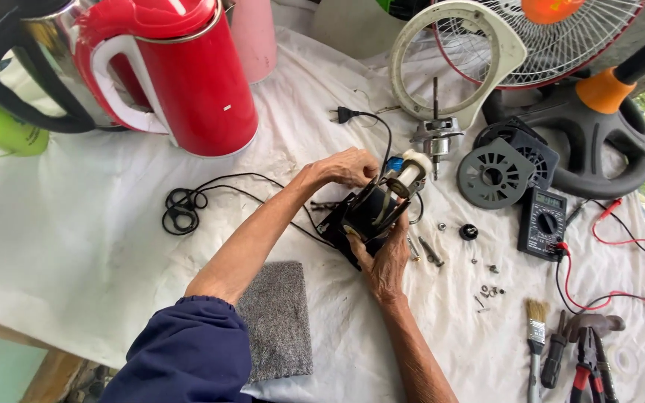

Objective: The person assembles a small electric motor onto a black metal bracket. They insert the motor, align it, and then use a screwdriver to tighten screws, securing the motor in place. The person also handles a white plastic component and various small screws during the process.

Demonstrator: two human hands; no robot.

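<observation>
We are gripping the black fan motor housing (365, 216) over the white cloth (76, 224), mid-table. Our right hand (387, 263) is cupping it from below, fingers curled around the casing; our left hand (350, 166) is closing on its upper edge beside the white shaft knob (410, 170). We are bracing it firmly, clear of the loose screws (489, 291).

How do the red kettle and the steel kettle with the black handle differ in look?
The red kettle has a glossy red body; the steel kettle has a shiny metal one. The red kettle's handle is white, the steel kettle's black. The red kettle shows almost whole, the steel kettle partly hidden behind it. Both stand upright on the white cloth.
</observation>
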